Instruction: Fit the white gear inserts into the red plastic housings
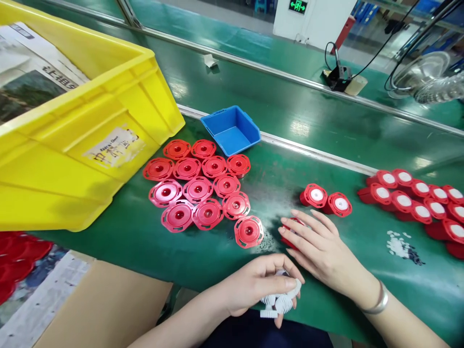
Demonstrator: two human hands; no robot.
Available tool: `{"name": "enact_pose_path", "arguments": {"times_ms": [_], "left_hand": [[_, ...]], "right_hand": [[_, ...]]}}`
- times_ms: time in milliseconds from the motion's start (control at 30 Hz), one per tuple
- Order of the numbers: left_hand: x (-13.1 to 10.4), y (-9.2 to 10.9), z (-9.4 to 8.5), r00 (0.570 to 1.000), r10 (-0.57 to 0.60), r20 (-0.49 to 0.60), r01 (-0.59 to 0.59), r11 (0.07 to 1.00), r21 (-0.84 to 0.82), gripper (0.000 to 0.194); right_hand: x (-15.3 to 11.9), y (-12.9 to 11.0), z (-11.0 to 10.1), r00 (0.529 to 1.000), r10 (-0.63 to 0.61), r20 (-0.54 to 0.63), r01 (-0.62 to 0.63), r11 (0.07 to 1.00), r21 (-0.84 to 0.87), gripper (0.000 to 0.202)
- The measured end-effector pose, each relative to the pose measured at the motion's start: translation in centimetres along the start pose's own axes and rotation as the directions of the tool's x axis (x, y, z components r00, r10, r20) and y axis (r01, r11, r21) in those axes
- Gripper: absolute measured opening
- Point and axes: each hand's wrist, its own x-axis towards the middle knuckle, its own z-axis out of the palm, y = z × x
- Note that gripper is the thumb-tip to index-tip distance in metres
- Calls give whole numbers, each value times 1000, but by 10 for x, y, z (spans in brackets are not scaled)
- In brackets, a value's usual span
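In left hand (255,282), nearer than blue bin (236,137), white gears (283,303) are gripped, axes mixed. Red housing (290,242) covered by right hand (322,246); grip indeterminable.

The left forearm (190,311) slanted in from the near left, the left hand (263,282) curled, thumb (277,284) uppermost, fingers bent. The right forearm (406,316) came from the near right, the right hand (324,246) farther off, palm down, fingers stretched leftward.

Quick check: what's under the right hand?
A red part sits under the right hand on the green table, glimpsed between the fingers. Most of its top is covered, so whether its centre is filled cannot be seen.
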Motion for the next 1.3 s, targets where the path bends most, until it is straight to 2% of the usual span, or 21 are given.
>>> {"name": "enact_pose_path", "arguments": {"times_ms": [100,200,300,433,633,767,833,900,967,1000,1033,1100,1300], "left_hand": [[-1,-2,1,1000,-22,-20,22,999,45,38],[-1,-4,1,999,-13,-37,16,998,65,40],[0,-5,1,999,-6,-38,9,997,77,42],[0,-6,0,999,3,-32,-1,996,89,41],[-1,-6,-1,1000,10,-15,-9,996,91,37],[1,-6,0,1000,16,-3,-15,996,88,36],[1,-7,0,1000,26,3,-26,996,80,34],[2,-7,-1,999,45,6,-46,997,63,35],[2,-8,-1,998,70,0,-70,997,31,36],[2,-8,-1,996,84,-7,-84,996,8,36],[2,-8,-1,995,94,-14,-94,995,-18,36],[2,-7,-1,995,97,-25,-98,993,-62,35],[-8,-7,0,996,86,-10,-86,990,-113,39]], "right_hand": [[2,6,7,999,36,3,-35,993,-114,38],[7,14,11,992,125,1,-122,973,-199,44],[12,21,13,972,234,0,-226,939,-261,49],[10,28,15,940,339,-42,-334,886,-321,43],[-11,48,19,897,422,-134,-442,832,-335,43],[-17,51,11,853,482,-200,-522,791,-319,45],[-15,39,0,849,464,-252,-518,825,-225,47],[-11,19,-15,895,393,-212,-403,915,-3,50],[-6,-2,-28,973,228,-31,-208,928,310,48],[-4,-11,-33,991,118,69,-137,886,444,47],[-2,-18,-35,989,23,148,-101,836,539,46],[0,-26,-35,971,-62,229,-98,775,624,43],[2,-28,-22,973,-39,226,-132,709,693,36]]}}
